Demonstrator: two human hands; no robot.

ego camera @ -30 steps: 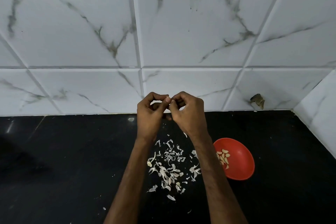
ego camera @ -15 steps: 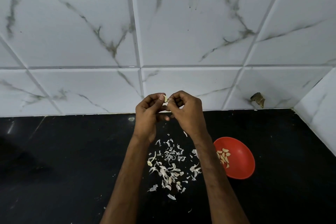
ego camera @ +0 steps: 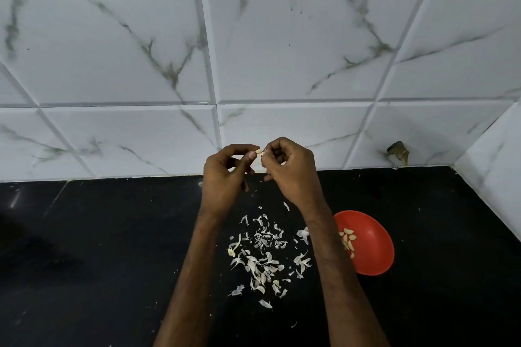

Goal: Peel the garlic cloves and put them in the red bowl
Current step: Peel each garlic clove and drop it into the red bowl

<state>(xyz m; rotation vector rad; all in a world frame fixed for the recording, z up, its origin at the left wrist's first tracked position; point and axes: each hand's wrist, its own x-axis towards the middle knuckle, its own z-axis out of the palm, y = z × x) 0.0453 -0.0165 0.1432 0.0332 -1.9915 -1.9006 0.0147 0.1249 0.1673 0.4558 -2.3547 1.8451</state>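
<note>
- The black worktop [ego camera: 112, 234] shows no unpeeled cloves waiting.
- Papery skins [ego camera: 262, 256] lie scattered between the forearms, so much of the peeling looks done.
- The red bowl [ego camera: 375, 251], to their right, holds several peeled cloves [ego camera: 348, 238].
- Left hand [ego camera: 222, 177] and right hand [ego camera: 290, 169] are raised, fingers curled.
- Both pinch one garlic clove [ego camera: 258, 152], apparently mid-peel and not yet in the bowl.

- I get a single view, from the wide-angle head camera, worn above the forearms [ego camera: 194, 276].
- It faces forward and down at the tiled wall [ego camera: 253, 36] and black counter [ego camera: 84, 234].
- It sits close: left hand [ego camera: 222, 177] and right hand [ego camera: 293, 172] lie near my frame's centre.
</note>
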